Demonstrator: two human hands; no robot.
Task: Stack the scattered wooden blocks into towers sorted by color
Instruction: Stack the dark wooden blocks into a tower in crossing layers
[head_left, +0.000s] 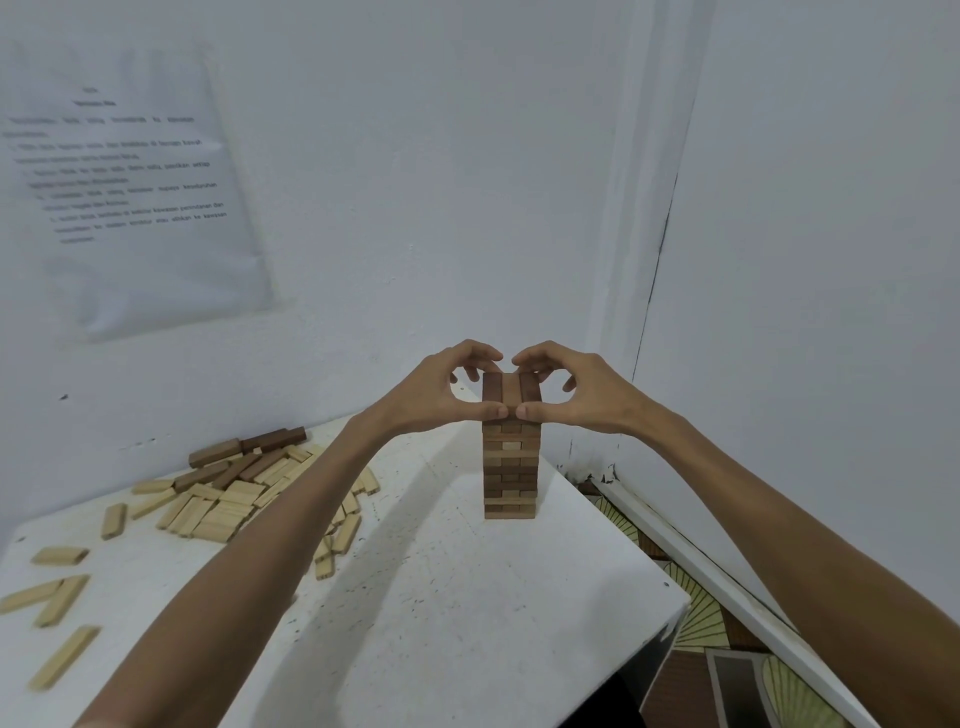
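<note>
A: Fingers?
B: Both left hand (441, 397) and right hand (574, 397) clamped on top layer (509, 388) of brown tower (509, 467), by table's (467, 623) right edge.
A: Tip?
B: Needed even squeeze, gentle release; looked tippy.

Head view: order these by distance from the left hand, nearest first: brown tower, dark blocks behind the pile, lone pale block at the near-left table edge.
1. The brown tower, centre: the left hand grips its top layer.
2. The dark blocks, back left.
3. The lone pale block, near left, farthest.
</note>
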